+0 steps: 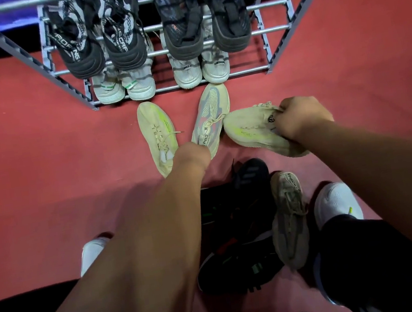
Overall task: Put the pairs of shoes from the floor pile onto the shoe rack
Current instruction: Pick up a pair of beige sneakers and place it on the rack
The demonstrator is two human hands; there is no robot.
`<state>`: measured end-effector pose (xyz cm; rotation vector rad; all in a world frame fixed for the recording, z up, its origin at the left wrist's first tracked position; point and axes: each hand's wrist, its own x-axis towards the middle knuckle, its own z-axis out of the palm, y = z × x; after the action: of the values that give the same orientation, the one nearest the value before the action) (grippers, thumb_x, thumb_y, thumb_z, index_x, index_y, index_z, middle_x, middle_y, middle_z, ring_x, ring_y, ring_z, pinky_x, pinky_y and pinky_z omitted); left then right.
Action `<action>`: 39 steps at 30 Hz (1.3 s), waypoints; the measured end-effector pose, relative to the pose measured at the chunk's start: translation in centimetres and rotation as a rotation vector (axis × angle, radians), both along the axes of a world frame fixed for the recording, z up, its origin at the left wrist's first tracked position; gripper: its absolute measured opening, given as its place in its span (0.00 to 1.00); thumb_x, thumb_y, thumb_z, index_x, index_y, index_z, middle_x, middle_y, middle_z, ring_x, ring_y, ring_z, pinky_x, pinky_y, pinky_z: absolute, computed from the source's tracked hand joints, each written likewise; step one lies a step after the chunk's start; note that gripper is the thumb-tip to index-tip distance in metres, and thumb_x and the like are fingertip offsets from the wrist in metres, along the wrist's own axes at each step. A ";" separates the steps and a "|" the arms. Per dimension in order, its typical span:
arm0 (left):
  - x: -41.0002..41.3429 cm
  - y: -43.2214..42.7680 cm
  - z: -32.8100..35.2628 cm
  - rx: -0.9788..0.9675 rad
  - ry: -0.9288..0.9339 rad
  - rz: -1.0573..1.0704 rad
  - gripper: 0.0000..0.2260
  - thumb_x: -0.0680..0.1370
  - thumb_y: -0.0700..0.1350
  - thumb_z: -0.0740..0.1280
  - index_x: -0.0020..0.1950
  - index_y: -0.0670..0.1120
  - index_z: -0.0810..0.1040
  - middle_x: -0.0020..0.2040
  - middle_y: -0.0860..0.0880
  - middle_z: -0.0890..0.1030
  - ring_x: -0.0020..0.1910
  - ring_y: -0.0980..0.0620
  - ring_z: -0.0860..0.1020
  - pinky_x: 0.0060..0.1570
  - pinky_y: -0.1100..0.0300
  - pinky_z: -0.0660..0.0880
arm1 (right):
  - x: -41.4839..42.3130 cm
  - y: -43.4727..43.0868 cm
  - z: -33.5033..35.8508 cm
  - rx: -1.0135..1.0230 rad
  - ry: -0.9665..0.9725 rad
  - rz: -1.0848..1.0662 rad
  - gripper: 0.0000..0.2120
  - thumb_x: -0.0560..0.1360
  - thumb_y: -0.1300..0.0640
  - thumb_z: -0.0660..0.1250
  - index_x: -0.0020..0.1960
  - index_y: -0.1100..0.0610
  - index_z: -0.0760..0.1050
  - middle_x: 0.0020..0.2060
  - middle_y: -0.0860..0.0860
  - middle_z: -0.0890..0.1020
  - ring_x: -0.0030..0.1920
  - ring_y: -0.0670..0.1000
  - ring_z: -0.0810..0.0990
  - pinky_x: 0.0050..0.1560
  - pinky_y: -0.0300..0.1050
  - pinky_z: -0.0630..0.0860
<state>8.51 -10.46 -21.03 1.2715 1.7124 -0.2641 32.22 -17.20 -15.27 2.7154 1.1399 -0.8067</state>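
- shoes lie in a loose pile on the red floor (40, 152) between your feet and the grey metal shoe rack (68, 85).
- your right hand (300, 118) has its fingers closed around the heel collar of a cream knit sneaker with a neon-green stripe (251, 128); the shoe lies on its side, toe pointing away from your palm toward the other arm.
- its match, a second cream sneaker with a neon-green stripe (156, 133), lies sole down just beyond and outside your left hand (194, 154).
- your left hand rests at the heel of a grey and cream mesh sneaker with pale laces (211, 115); the fingers are hidden behind the wrist, so you cannot tell whether they grip it.
- that shoe's toe touches the rack's bottom bar, and its laces touch the toe of the shoe in your right hand.
- nearer you than both hands sit several black sneakers (236, 231) and one worn beige knit sneaker (289, 218).
- on the rack, two dark patterned pairs (98, 38) fill the upper tier, two pale grey pairs (187, 71) the lower.
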 end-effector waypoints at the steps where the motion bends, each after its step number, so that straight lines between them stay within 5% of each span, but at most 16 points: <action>1: 0.3 0.2 0.6 0.019 0.015 -0.044 0.14 0.81 0.49 0.60 0.52 0.40 0.79 0.49 0.42 0.85 0.45 0.41 0.85 0.41 0.55 0.77 | -0.2 -0.1 0.5 0.024 -0.007 -0.030 0.09 0.78 0.51 0.61 0.48 0.54 0.77 0.44 0.56 0.77 0.45 0.62 0.77 0.47 0.48 0.73; 3: 0.6 0.3 1.7 0.028 0.004 -0.076 0.15 0.81 0.52 0.61 0.54 0.41 0.78 0.49 0.43 0.85 0.45 0.43 0.84 0.42 0.56 0.75 | -0.8 -0.1 1.1 0.107 0.018 -0.106 0.09 0.79 0.52 0.61 0.49 0.55 0.78 0.46 0.58 0.80 0.46 0.62 0.77 0.49 0.48 0.73; 8: -0.1 0.3 1.8 -0.302 -0.500 0.272 0.26 0.83 0.64 0.61 0.65 0.43 0.78 0.53 0.47 0.85 0.48 0.46 0.86 0.49 0.51 0.84 | -5.7 0.5 -0.3 0.255 0.263 -0.190 0.13 0.80 0.57 0.62 0.58 0.57 0.82 0.50 0.56 0.84 0.54 0.59 0.81 0.52 0.44 0.72; 11: -2.0 0.5 1.2 -0.316 -0.616 0.428 0.26 0.78 0.67 0.67 0.66 0.48 0.80 0.57 0.49 0.87 0.53 0.47 0.87 0.54 0.47 0.84 | -9.8 1.1 -1.9 0.285 0.466 -0.198 0.12 0.81 0.56 0.64 0.60 0.54 0.83 0.48 0.51 0.85 0.51 0.57 0.83 0.54 0.48 0.79; 18: -9.7 2.3 -1.8 -0.057 -0.467 0.594 0.11 0.83 0.51 0.69 0.59 0.46 0.81 0.52 0.45 0.88 0.50 0.43 0.87 0.54 0.42 0.84 | -16.6 4.5 -3.9 0.213 0.680 -0.043 0.07 0.82 0.54 0.65 0.51 0.53 0.82 0.37 0.46 0.81 0.38 0.50 0.80 0.41 0.42 0.75; 23: -14.8 4.4 -2.9 0.104 -0.254 0.656 0.16 0.80 0.58 0.70 0.57 0.46 0.78 0.55 0.46 0.84 0.54 0.42 0.84 0.62 0.45 0.80 | -19.4 7.4 -5.3 0.102 0.625 0.084 0.15 0.81 0.56 0.60 0.52 0.61 0.83 0.49 0.60 0.86 0.46 0.60 0.80 0.45 0.48 0.74; 27: -16.9 6.5 -2.9 0.172 -0.148 0.641 0.13 0.83 0.53 0.68 0.60 0.45 0.78 0.53 0.45 0.81 0.52 0.44 0.79 0.59 0.54 0.76 | -20.5 8.4 -5.8 0.011 0.515 0.201 0.15 0.84 0.58 0.59 0.60 0.63 0.81 0.55 0.60 0.84 0.56 0.61 0.82 0.51 0.46 0.75; 32: -17.5 8.3 -3.1 0.199 0.116 0.403 0.16 0.85 0.44 0.61 0.70 0.37 0.76 0.67 0.38 0.80 0.66 0.39 0.78 0.58 0.55 0.73 | -21.2 8.7 -7.7 0.021 0.469 0.186 0.21 0.76 0.49 0.63 0.62 0.61 0.79 0.56 0.59 0.83 0.60 0.62 0.81 0.50 0.43 0.69; 37: -16.2 4.9 -4.4 0.053 0.067 0.340 0.31 0.70 0.56 0.72 0.68 0.45 0.71 0.58 0.47 0.79 0.55 0.46 0.82 0.50 0.55 0.82 | -23.1 7.7 -9.2 -0.048 0.445 0.247 0.42 0.76 0.41 0.72 0.77 0.66 0.59 0.68 0.62 0.72 0.69 0.62 0.74 0.67 0.52 0.72; 39: -16.3 3.4 -5.4 0.053 0.105 0.188 0.49 0.67 0.61 0.74 0.80 0.44 0.57 0.70 0.44 0.72 0.68 0.42 0.75 0.65 0.47 0.77 | -24.0 7.1 -10.2 -0.050 0.412 0.284 0.45 0.74 0.42 0.75 0.77 0.64 0.56 0.68 0.62 0.71 0.69 0.63 0.75 0.67 0.54 0.73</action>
<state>-7.79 -7.04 -26.46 1.1419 1.9262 -0.1772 8.23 -10.13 -25.46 2.3287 1.5102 -1.3592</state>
